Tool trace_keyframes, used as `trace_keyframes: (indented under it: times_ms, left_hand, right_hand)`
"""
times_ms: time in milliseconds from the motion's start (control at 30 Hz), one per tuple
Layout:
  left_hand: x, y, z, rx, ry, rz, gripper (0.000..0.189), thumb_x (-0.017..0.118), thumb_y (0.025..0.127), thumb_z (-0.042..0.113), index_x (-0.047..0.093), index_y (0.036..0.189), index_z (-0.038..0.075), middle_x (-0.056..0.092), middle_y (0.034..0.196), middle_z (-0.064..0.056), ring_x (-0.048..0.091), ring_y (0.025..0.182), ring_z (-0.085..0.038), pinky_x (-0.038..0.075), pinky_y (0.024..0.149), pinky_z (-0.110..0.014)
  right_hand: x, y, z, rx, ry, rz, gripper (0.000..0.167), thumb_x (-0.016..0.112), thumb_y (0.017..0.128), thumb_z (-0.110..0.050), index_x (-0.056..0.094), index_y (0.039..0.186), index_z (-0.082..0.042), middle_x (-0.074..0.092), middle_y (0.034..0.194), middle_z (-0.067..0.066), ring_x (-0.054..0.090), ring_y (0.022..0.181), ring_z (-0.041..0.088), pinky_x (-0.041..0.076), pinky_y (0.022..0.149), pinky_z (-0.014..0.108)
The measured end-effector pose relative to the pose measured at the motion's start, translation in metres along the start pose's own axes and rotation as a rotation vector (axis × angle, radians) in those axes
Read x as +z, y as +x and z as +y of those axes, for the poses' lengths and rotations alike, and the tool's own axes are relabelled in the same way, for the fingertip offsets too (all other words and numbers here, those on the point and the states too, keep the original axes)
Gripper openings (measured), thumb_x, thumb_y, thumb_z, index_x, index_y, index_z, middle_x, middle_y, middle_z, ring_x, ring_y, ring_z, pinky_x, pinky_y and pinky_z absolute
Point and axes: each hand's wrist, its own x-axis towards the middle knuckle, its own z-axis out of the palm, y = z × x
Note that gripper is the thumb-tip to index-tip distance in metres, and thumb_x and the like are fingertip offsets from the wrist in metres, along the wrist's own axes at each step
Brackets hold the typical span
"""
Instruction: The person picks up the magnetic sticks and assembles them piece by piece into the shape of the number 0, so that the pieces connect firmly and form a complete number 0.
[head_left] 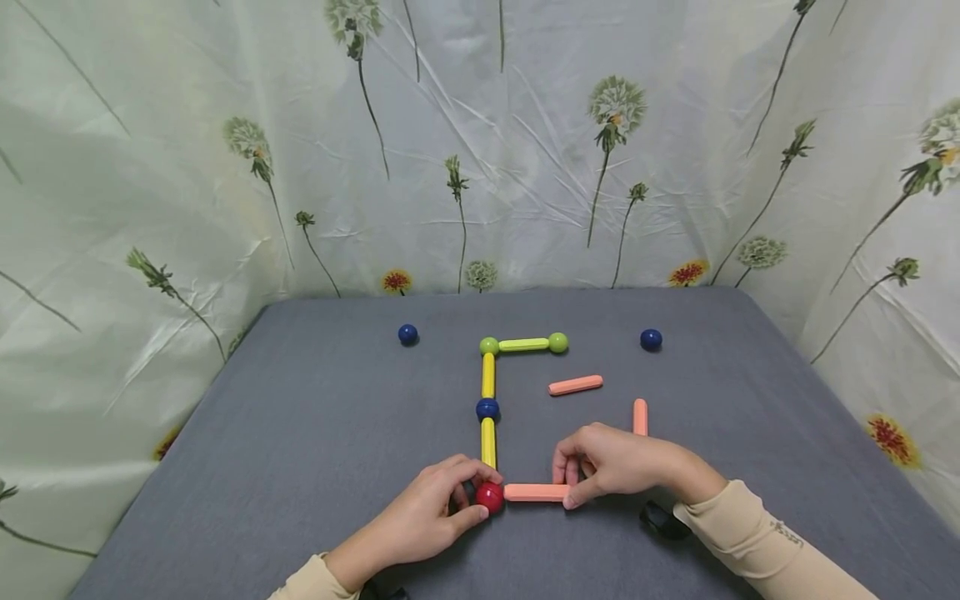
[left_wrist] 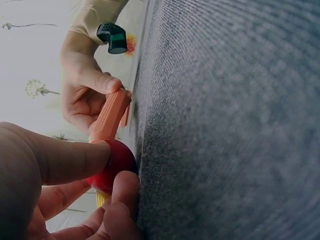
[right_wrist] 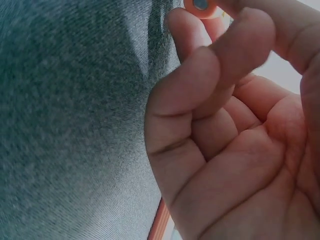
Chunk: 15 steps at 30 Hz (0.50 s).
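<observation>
My left hand (head_left: 430, 510) grips a red ball (head_left: 490, 497) between thumb and fingers, low in the head view. A salmon rod (head_left: 534, 492) lies level to the right of that ball, its left end at or against it. The rod's other end is pinched by my right hand (head_left: 617, 463); in the right wrist view a metal disc shows on the rod's end (right_wrist: 201, 4). From the red ball, a yellow rod (head_left: 488, 442) runs away to a blue ball (head_left: 487, 408), then another yellow rod (head_left: 489, 375) leads to a green ball (head_left: 489, 346).
A green rod (head_left: 523, 344) joins that corner to a second green ball (head_left: 558, 342). Loose salmon rods lie at centre right (head_left: 575, 385) and behind the right hand (head_left: 640, 417). Two blue balls rest at the far left (head_left: 408, 335) and far right (head_left: 651, 339) of the grey table (head_left: 315, 417).
</observation>
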Motion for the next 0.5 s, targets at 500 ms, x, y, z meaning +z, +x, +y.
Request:
trace_keyframes:
  times_ms: [500]
  left_hand:
    - [-0.0021, -0.0010, -0.0027, -0.012, -0.017, -0.015, 0.032, 0.080, 0.099, 0.019, 0.070, 0.128, 0.029, 0.067, 0.121, 0.007, 0.062, 0.083, -0.004, 0.053, 0.075, -0.023]
  right_hand:
    - [-0.0008, 0.0040, 0.0014, 0.023, 0.031, -0.006, 0.016, 0.086, 0.093, -0.022, 0.076, 0.101, -0.013, 0.065, 0.082, -0.008, 0.057, 0.073, 0.004, 0.046, 0.066, 0.019]
